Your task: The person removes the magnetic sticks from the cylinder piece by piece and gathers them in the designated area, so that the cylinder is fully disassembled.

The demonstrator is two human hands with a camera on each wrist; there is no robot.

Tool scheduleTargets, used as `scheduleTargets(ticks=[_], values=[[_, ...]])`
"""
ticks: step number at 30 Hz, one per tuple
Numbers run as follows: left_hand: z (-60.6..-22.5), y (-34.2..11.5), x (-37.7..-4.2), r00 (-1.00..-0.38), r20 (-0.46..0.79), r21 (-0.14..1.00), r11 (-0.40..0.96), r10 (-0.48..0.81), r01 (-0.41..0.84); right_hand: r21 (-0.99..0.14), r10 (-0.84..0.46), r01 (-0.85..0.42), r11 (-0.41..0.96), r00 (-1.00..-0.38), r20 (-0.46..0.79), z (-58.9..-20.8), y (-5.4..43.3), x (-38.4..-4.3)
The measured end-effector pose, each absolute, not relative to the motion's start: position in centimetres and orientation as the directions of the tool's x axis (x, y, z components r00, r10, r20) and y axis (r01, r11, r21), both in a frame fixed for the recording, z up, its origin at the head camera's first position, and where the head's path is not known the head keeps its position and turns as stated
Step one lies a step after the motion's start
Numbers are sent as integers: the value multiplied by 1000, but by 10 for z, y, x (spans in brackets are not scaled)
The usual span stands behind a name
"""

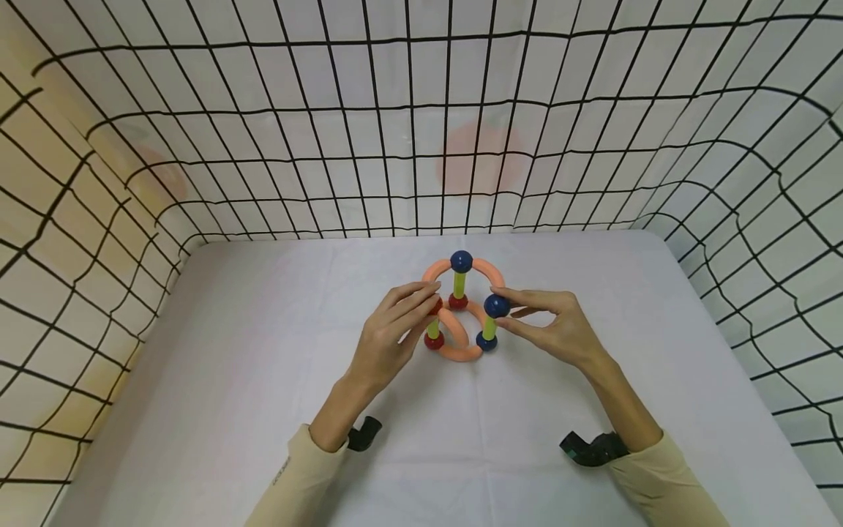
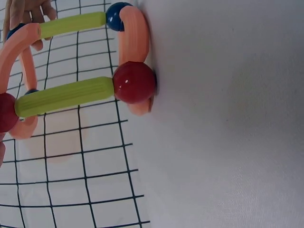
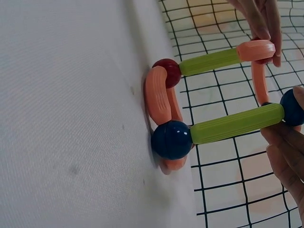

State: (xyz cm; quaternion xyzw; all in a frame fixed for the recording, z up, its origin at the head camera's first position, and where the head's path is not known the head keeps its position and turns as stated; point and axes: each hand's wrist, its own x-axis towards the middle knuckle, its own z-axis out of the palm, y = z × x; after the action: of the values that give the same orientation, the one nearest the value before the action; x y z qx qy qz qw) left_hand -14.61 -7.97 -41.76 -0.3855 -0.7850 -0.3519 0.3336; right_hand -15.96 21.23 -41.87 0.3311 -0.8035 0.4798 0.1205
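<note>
Three green rods (image 1: 459, 284) stand upright mid-frame, left hand (image 1: 384, 338) pinching a red ball (image 1: 437, 307), right hand (image 1: 560, 326) a blue ball (image 1: 497, 306), the front orange arc (image 1: 456, 326) apparently left to join!

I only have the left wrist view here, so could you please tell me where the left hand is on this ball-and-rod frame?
Observer: In the head view, the left hand has its fingers at the upper red ball of the left post.
Operator: Thank you. What is at the foot of the far rod, which is hidden from me?
Observer: The far rod has a lower red ball at its foot.
Operator: And what covers the person's forearms, please?
Observer: Beige sleeves show on both arms.
</note>
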Motion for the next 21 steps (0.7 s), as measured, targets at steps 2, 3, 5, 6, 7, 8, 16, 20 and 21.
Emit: scheduleTargets(ticks=[2,3,5,6,7,8,16,20,21], values=[[-418,-80,-147,-486,793,295,467,367,834,-691,-414,-647,321,-753,512,-419,212,-160],[-418,-80,-147,-489,792,296,470,366,831,-691,-411,-647,321,-753,513,-419,212,-160],[-419,-80,-147,-490,792,298,470,364,831,-691,-408,-648,321,-753,517,-419,212,-160],[-419,-80,-148,-491,792,299,470,364,831,-692,-407,-648,318,-753,518,-419,212,-160],[-419,-80,-148,-492,791,302,468,364,831,-693,-405,-647,317,-753,518,-419,212,-160],[-419,-80,-148,-494,789,305,466,364,831,-694,-404,-647,315,-754,518,-419,212,-160],[-418,-79,-149,-492,789,311,450,369,837,-695,-399,-628,350,-771,496,-421,213,-161],[-418,-79,-149,-492,789,313,448,368,837,-700,-398,-617,359,-780,483,-421,213,-161],[-418,-79,-149,-492,789,314,447,367,838,-701,-398,-617,358,-780,483,-421,213,-161]])
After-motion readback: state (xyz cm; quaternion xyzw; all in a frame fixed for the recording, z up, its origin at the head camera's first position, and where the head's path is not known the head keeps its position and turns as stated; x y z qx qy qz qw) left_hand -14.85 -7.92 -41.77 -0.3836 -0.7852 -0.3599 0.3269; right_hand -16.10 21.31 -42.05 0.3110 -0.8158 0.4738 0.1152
